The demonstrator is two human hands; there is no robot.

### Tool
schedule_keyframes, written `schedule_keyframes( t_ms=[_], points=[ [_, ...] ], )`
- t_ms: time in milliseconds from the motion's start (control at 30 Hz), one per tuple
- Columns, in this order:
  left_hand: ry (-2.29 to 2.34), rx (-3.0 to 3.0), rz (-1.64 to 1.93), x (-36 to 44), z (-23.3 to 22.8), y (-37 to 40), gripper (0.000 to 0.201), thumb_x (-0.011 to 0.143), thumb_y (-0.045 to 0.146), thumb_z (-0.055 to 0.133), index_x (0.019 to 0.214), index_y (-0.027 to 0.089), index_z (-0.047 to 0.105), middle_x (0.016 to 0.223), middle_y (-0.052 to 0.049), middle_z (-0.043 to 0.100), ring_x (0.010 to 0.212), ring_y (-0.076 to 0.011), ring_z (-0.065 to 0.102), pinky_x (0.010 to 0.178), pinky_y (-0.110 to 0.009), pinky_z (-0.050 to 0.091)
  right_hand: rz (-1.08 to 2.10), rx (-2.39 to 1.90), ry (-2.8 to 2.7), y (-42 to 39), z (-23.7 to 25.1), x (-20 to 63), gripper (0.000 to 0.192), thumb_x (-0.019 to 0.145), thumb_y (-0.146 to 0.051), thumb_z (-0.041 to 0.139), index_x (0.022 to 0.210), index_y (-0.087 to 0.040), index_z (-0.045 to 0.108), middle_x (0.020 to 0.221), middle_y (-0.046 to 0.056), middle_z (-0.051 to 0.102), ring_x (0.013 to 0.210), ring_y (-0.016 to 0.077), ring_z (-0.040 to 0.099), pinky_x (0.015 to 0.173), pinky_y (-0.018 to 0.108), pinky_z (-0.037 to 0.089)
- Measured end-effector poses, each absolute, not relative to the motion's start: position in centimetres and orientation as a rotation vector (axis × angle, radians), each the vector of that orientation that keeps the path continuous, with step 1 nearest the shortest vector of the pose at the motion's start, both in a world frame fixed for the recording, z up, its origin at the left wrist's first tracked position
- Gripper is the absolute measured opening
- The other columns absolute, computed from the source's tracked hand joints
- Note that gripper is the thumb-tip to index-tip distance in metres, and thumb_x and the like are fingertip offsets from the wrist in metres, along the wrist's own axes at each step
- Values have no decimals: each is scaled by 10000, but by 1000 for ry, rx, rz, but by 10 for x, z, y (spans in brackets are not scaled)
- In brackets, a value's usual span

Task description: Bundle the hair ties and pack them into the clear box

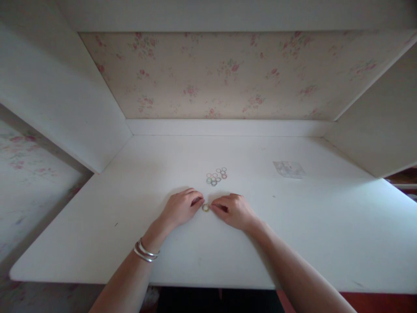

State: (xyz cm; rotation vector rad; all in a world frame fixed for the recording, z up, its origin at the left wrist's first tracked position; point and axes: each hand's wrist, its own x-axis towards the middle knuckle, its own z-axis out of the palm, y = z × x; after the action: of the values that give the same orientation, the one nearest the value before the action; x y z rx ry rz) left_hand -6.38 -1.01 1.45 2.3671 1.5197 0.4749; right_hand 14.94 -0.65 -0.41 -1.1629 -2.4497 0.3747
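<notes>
The yellowish ring (pixel 205 211) faces upward between the fingers (pixel 216 203).

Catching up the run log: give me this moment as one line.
left hand: beside yellowish ring | right hand: opposite side | contact: unclear | loose rings: beyond hands | clear plastic packet: right of loose rings

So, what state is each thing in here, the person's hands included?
Bare left hand: fingers curled by the ring, grip unclear
Bare right hand: fingers curled at the ring's other side, grip unclear
Small yellowish ring: between both hands' fingertips
Small thin multicoloured rings: loosely clustered, some overlapping
Clear plastic bag: lying on the white tabletop
Shiny silver bracelets: worn, left wrist
</notes>
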Motion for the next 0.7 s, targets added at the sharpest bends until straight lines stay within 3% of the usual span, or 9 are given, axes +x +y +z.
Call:
schedule_keyframes(
  t_ms=[233,433,700],
  points=[
    [1531,2356,493,-63,13,-10,209,906,306,447,890,243,645,910,2,672,790,-136,606,701,-239,429,276,-1305,-2338,-5,-6,148,292,910,-309,449,705,-224,639,672,-10,648,652,123,566,660,249,369],
    [1567,2358,493,-63,10,-10,206,906,311,455,895,241,649,908,-2,684,809,-145,615,715,-249,434,194,-1508,-2121,5,-8,151,216,899,-304,463,900,-244,670,809,6,688,713,146,605,696,258,400],
    [1612,2355,454,-62,9,-8,208,906,314,452,920,250,650,904,1,690,825,-149,623,721,-251,425,132,-1616,-2210,19,-4,141,280,890,-305,454,1096,-282,643,936,15,692,800,155,621,706,251,409]
  ],
)
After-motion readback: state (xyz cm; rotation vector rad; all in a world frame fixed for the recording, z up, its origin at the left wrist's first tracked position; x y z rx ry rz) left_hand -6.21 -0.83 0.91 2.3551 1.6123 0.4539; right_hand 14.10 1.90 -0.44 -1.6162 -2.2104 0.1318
